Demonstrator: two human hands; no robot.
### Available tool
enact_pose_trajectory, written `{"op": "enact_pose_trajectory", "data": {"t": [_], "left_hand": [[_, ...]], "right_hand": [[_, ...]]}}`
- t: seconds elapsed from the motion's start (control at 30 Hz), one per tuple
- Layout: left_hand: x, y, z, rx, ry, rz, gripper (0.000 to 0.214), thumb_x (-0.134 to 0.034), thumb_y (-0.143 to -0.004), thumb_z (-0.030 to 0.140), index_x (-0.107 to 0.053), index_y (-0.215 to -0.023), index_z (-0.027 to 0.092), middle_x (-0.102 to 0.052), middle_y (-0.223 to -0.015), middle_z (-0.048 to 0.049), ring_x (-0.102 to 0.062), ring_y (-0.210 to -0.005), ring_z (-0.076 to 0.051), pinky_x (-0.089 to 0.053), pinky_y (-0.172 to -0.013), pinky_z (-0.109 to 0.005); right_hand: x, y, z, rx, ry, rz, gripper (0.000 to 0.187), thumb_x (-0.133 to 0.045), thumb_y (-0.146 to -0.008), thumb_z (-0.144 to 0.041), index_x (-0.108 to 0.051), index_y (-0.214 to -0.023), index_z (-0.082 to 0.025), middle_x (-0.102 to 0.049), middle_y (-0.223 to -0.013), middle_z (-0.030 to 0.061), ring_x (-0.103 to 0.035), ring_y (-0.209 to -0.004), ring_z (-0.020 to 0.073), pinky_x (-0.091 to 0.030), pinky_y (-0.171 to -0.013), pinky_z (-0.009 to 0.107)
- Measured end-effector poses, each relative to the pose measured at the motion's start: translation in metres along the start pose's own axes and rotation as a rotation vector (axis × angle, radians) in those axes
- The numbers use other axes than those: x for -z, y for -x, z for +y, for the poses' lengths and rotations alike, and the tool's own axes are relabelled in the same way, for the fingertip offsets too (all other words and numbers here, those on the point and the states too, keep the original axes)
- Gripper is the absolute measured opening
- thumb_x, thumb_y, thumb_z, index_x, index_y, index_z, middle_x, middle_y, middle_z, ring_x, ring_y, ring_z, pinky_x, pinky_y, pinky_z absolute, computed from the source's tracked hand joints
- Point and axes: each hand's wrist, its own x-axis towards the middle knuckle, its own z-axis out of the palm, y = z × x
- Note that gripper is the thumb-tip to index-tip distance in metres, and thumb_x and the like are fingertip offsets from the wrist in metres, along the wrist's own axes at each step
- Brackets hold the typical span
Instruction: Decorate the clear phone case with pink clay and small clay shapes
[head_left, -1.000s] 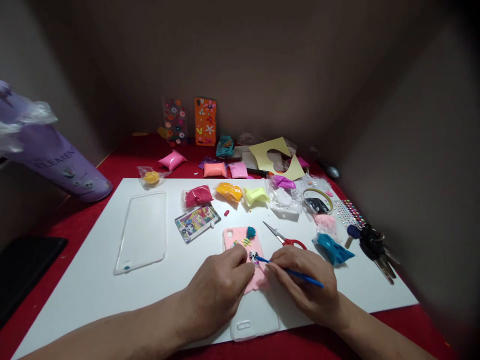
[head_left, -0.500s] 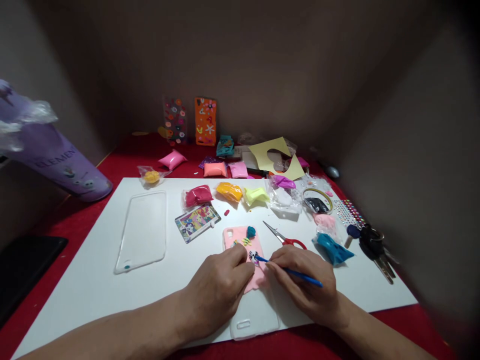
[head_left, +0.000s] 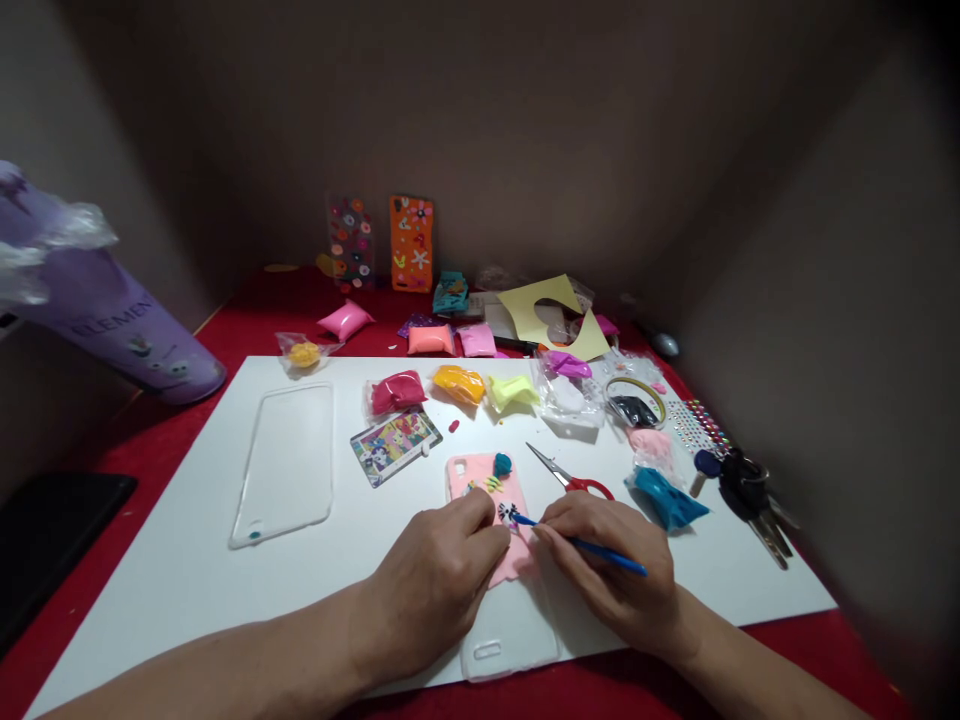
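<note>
A clear phone case covered with pink clay point(head_left: 480, 478) lies on the white board point(head_left: 187, 560). Small clay bits in teal, yellow and black-and-white sit on the pink layer. My left hand point(head_left: 439, 580) rests curled on the case's left side, fingertips pressed to the pink clay. My right hand point(head_left: 611, 570) pinches a thin blue tool point(head_left: 577, 543) like a pen. The tool's tip touches the black-and-white clay piece point(head_left: 508, 514).
Red-handled scissors point(head_left: 574, 478) lie just beyond my right hand. Bags of coloured clay point(head_left: 457, 385) line the board's far side. An empty clear case point(head_left: 289, 460), a picture card point(head_left: 394, 440), keys point(head_left: 750, 490) and a purple tube point(head_left: 112, 310) lie around.
</note>
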Motion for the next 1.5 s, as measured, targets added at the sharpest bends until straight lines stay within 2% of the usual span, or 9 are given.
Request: {"op": "enact_pose_trajectory", "data": {"t": [0.23, 0.43, 0.57, 0.67, 0.87, 0.97, 1.03, 1.17, 1.5], "left_hand": [[-0.001, 0.0, 0.0, -0.007, 0.003, 0.017, 0.023, -0.04, -0.087, 0.01, -0.055, -0.07, 0.015, -0.046, -0.072, -0.0027, -0.039, -0.057, -0.012, -0.035, -0.048, -0.024], [-0.001, 0.001, 0.0, 0.023, 0.045, 0.013, 0.02, -0.041, -0.086, 0.008, -0.057, -0.074, 0.014, -0.047, -0.076, -0.0038, -0.04, -0.06, -0.012, -0.036, -0.051, -0.025], [0.001, 0.001, 0.003, 0.013, 0.091, 0.04, 0.019, -0.043, -0.088, 0.011, -0.059, -0.077, 0.013, -0.049, -0.078, -0.0046, -0.043, -0.06, -0.012, -0.039, -0.051, -0.025], [0.004, 0.0, 0.005, -0.014, 0.138, 0.101, 0.016, -0.046, -0.087, 0.008, -0.061, -0.083, 0.013, -0.052, -0.078, -0.0052, -0.048, -0.063, -0.012, -0.042, -0.053, -0.025], [0.015, -0.005, 0.003, -0.03, 0.242, 0.336, 0.025, -0.053, -0.083, 0.002, -0.062, -0.103, 0.014, -0.059, -0.087, -0.0064, -0.056, -0.075, -0.013, -0.047, -0.062, -0.025], [0.018, -0.008, -0.002, -0.015, 0.25, 0.428, 0.028, -0.053, -0.082, 0.0, -0.062, -0.105, 0.014, -0.06, -0.087, -0.0053, -0.057, -0.079, -0.014, -0.048, -0.067, -0.027], [0.019, -0.01, -0.004, -0.012, 0.237, 0.448, 0.029, -0.054, -0.081, 0.0, -0.062, -0.105, 0.014, -0.06, -0.086, -0.0045, -0.057, -0.078, -0.014, -0.047, -0.065, -0.026], [0.018, -0.011, -0.006, 0.001, 0.221, 0.454, 0.031, -0.052, -0.079, -0.002, -0.062, -0.104, 0.014, -0.06, -0.086, -0.0042, -0.055, -0.074, -0.013, -0.046, -0.06, -0.025], [0.017, -0.007, 0.0, 0.136, 0.251, 0.44, 0.022, -0.047, -0.083, 0.003, -0.062, -0.094, 0.015, -0.057, -0.075, -0.0009, -0.052, -0.066, -0.012, -0.044, -0.059, -0.025]], "right_hand": [[0.0, -0.002, -0.002, -0.001, 0.007, 0.008, 0.014, -0.056, -0.082, -0.004, -0.06, -0.084, -0.017, -0.064, -0.069, 0.0045, -0.061, -0.062, 0.0147, -0.05, -0.054, 0.027], [0.004, -0.004, -0.006, 0.014, 0.008, 0.152, 0.019, -0.058, -0.079, 0.0, -0.061, -0.085, -0.018, -0.065, -0.069, 0.0043, -0.062, -0.062, 0.0154, -0.051, -0.054, 0.028], [0.006, -0.005, -0.006, 0.01, -0.006, 0.191, 0.016, -0.058, -0.08, -0.001, -0.06, -0.082, -0.017, -0.064, -0.067, 0.0041, -0.061, -0.06, 0.015, -0.05, -0.054, 0.028], [0.007, -0.004, -0.002, 0.013, -0.012, 0.214, 0.014, -0.056, -0.081, -0.003, -0.059, -0.081, -0.017, -0.064, -0.067, 0.0038, -0.061, -0.06, 0.0149, -0.049, -0.054, 0.028], [0.007, 0.003, 0.008, -0.032, -0.08, 0.271, 0.012, -0.053, -0.084, -0.007, -0.059, -0.087, -0.016, -0.06, -0.068, 0.0027, -0.059, -0.064, 0.0152, -0.048, -0.056, 0.029], [0.006, 0.006, 0.012, -0.052, -0.118, 0.276, 0.009, -0.053, -0.086, -0.01, -0.058, -0.088, -0.017, -0.059, -0.071, 0.0028, -0.057, -0.065, 0.0148, -0.047, -0.058, 0.03], [0.006, 0.006, 0.013, -0.064, -0.132, 0.281, 0.009, -0.053, -0.087, -0.011, -0.058, -0.09, -0.018, -0.059, -0.074, 0.0029, -0.056, -0.066, 0.0143, -0.047, -0.058, 0.029], [0.005, 0.008, 0.014, -0.08, -0.161, 0.277, 0.011, -0.053, -0.087, -0.012, -0.059, -0.094, -0.019, -0.058, -0.076, 0.0032, -0.055, -0.065, 0.0135, -0.045, -0.055, 0.027], [0.01, 0.008, 0.013, 0.022, -0.068, 0.153, 0.004, -0.055, -0.087, -0.015, -0.057, -0.084, -0.017, -0.06, -0.066, 0.002, -0.054, -0.056, 0.0128, -0.041, -0.053, 0.027]]}}
